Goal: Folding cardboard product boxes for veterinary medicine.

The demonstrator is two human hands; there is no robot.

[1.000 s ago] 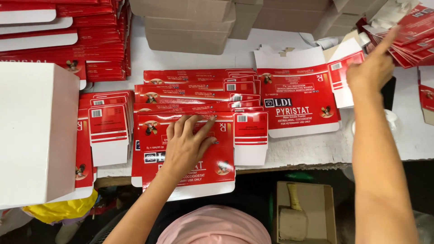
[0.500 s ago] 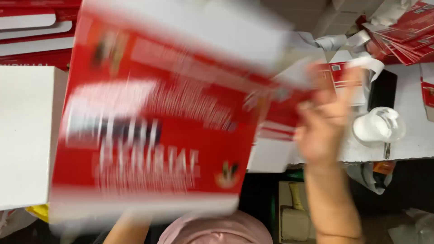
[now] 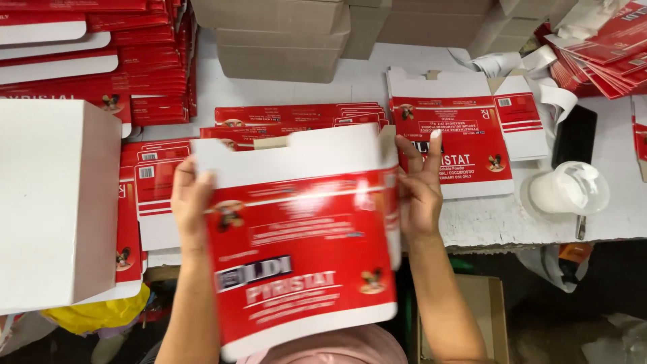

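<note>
Both hands grip one red carton blank (image 3: 303, 249), held up above the counter (image 3: 472, 222) edge: left hand (image 3: 191, 195) pinching its left side, right hand (image 3: 418, 182) with fingers (image 3: 431, 152) flat along the right fold, probably to square it open. More blanks (image 3: 296, 118) lie just behind it.

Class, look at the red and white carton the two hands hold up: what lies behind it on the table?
Behind the carton, flat red cartons lie overlapped on the white table. The left hand and right hand grip its sides. Whatever lies directly behind it is covered.
</note>
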